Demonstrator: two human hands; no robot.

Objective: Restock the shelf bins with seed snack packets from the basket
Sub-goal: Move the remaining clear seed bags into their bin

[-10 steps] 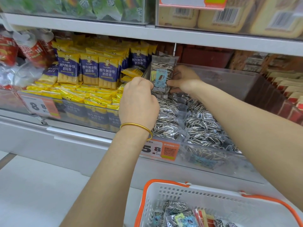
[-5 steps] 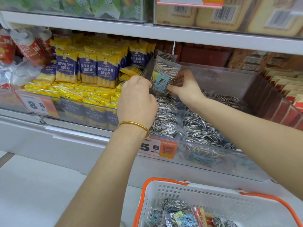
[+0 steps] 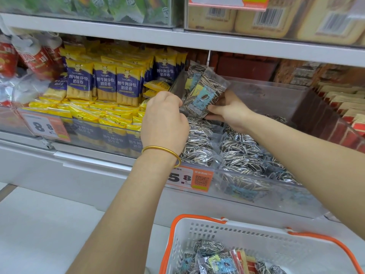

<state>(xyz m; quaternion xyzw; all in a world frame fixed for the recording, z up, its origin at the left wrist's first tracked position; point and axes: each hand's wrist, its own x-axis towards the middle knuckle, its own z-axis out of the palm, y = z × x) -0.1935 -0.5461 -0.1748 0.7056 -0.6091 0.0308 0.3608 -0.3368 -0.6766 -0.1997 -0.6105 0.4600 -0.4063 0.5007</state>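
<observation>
Right hand (image 3: 229, 111) pinches clear blue-labelled striped-seed packet (image 3: 203, 95), leaning at left wall of clear plastic bin (image 3: 266, 95) (label outward, likely for display); left hand (image 3: 164, 117) curled alongside, grip unclear.

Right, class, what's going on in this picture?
A person is restocking a shop shelf. The left hand and right hand hold a seed packet roughly upright over the bin, which already holds many packets. More lie in the basket below.
</observation>
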